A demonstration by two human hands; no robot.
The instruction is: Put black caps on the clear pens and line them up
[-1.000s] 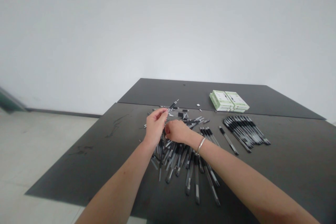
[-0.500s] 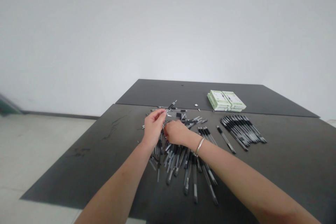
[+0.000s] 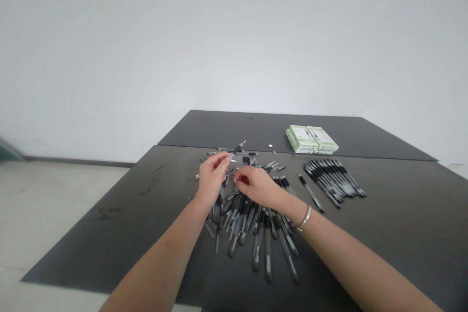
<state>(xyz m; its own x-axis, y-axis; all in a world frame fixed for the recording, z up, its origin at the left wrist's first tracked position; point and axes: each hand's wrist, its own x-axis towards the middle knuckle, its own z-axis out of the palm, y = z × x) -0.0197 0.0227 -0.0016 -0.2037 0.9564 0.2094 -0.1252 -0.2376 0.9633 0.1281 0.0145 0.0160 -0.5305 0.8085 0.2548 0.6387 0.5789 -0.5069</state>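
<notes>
A gel pen (image 3: 238, 147) without a cap points up and to the right, its thin tip bare above the black grip. My left hand (image 3: 212, 175) pinches it by the lower barrel between thumb and fingers. Just to the right, my right hand (image 3: 258, 185) is low over the heap of pens (image 3: 252, 219), thumb and fingertips pressed together. A tiny bright spot shows at those fingertips, too small to name. The heap mixes clear barrels, black grips and loose thin parts, and the right hand hides some of it.
Finished-looking pens lie side by side in a row (image 3: 333, 178) on the right, with one single pen (image 3: 310, 192) left of them. Green and white boxes (image 3: 311, 140) stand behind on the dark table (image 3: 146, 214). Small metal bits (image 3: 270, 146) lie near the table seam.
My right hand has drawn back slightly to the right from the heap, its fingertips now showing in a pinch. The left hand keeps its hold on the pen, nearly still.
</notes>
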